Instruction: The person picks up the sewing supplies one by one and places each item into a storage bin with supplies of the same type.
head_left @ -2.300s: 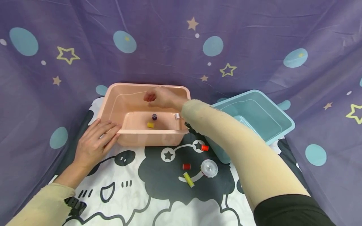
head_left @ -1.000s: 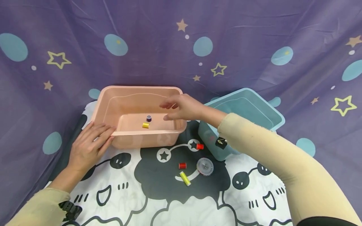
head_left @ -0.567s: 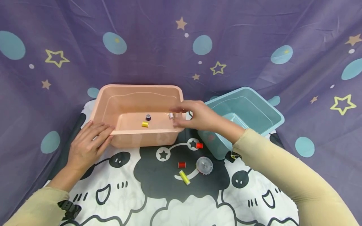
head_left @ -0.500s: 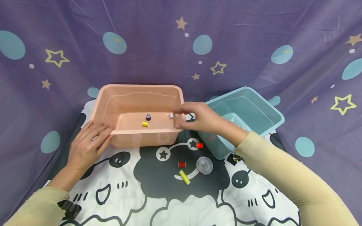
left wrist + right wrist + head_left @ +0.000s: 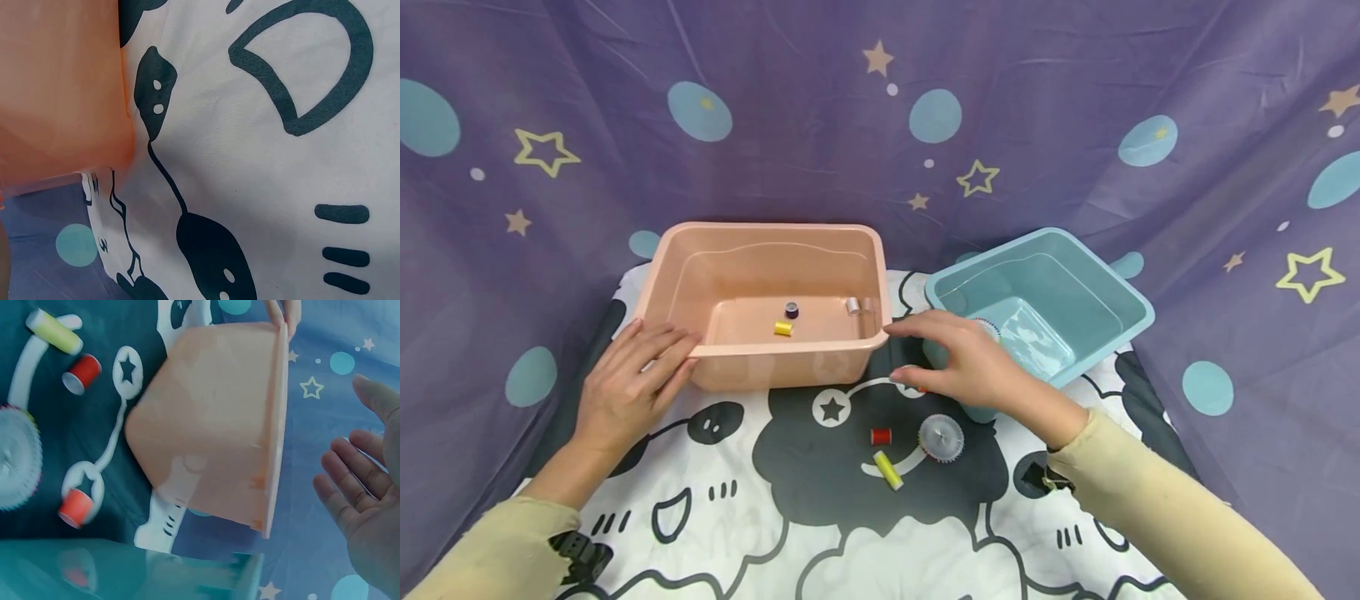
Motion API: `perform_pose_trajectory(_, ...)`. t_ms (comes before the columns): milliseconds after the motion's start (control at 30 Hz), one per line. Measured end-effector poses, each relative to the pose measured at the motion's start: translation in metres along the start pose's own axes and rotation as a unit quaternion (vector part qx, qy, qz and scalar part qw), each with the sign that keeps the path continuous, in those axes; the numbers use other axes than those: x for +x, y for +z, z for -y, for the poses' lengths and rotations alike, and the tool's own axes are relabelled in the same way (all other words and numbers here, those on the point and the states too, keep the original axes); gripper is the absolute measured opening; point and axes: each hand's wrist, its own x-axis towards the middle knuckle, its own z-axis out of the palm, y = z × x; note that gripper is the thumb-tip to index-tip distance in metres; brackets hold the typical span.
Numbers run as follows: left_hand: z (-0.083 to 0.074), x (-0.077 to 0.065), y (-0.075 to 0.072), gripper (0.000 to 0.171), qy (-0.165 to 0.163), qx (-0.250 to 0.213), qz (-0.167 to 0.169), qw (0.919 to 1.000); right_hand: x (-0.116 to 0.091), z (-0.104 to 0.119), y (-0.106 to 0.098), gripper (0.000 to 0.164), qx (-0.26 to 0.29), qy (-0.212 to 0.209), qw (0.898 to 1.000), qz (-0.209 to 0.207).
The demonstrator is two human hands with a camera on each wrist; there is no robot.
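My left hand [image 5: 634, 379] grips the front left corner of a pink plastic bin [image 5: 786, 347], fingers over the rim and thumb outside. Inside the bin lie a dark purple thread spool [image 5: 792, 310], a yellow spool [image 5: 783, 329] and a white spool [image 5: 853, 306]. My right hand [image 5: 973, 357] holds nothing; in the right wrist view its thumb and fingers [image 5: 353, 481] are spread, apart from the bin. Below it is a red spool [image 5: 75, 508], mostly hidden in the head view. Nearby lie another red spool [image 5: 881, 437], a longer yellow spool [image 5: 888, 471] and a pin wheel [image 5: 941, 438].
A blue bin [image 5: 1105, 350] stands tilted at the right, with another pin wheel [image 5: 988, 328] partly visible inside, behind my right hand. A cloth [image 5: 700, 500] printed with sheep covers the table. A purple curtain [image 5: 820, 117] hangs behind both bins.
My right hand has drawn out of the pink bin, moving right and nearer, with fingers spreading. The white spool stays in the bin. My left hand keeps its place on the rim.
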Motion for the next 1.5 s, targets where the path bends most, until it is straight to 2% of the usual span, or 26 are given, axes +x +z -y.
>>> perform_pose_trajectory(167, 0.001, 0.000, 0.000, 0.040, -0.001, 0.002, 0.007, 1.0000, -0.022, 0.001, 0.013, 0.053, 0.010, 0.005, 1.000, -0.017)
perform_pose_trajectory(400, 0.002, -0.001, 0.001, 0.040, -0.001, 0.001, 0.009, 1.0000, -0.047, -0.003, 0.035, 0.053, 0.014, 0.045, 0.998, -0.030)
perform_pose_trajectory(500, 0.002, -0.001, 0.001, 0.040, -0.002, 0.000, 0.010, 1.0000, -0.054, -0.009, 0.046, 0.053, 0.015, 0.041, 0.998, -0.038)
perform_pose_trajectory(633, 0.002, -0.001, 0.000, 0.041, -0.002, 0.002, 0.012, 0.9999, -0.061, -0.018, 0.058, 0.052, 0.016, 0.039, 0.998, -0.046)
perform_pose_trajectory(900, 0.003, -0.002, 0.000, 0.041, -0.004, 0.003, 0.013, 0.9999, -0.072, -0.038, 0.078, 0.057, 0.005, 0.093, 0.995, -0.028)
perform_pose_trajectory(1133, 0.002, -0.001, 0.000, 0.041, -0.004, 0.002, 0.014, 0.9999, -0.078, -0.049, 0.090, 0.064, -0.004, 0.095, 0.995, -0.034)
perform_pose_trajectory(1500, 0.002, -0.001, 0.000, 0.040, -0.004, 0.004, 0.020, 0.9998, -0.086, -0.063, 0.111, 0.072, 0.022, 0.171, 0.984, -0.035)
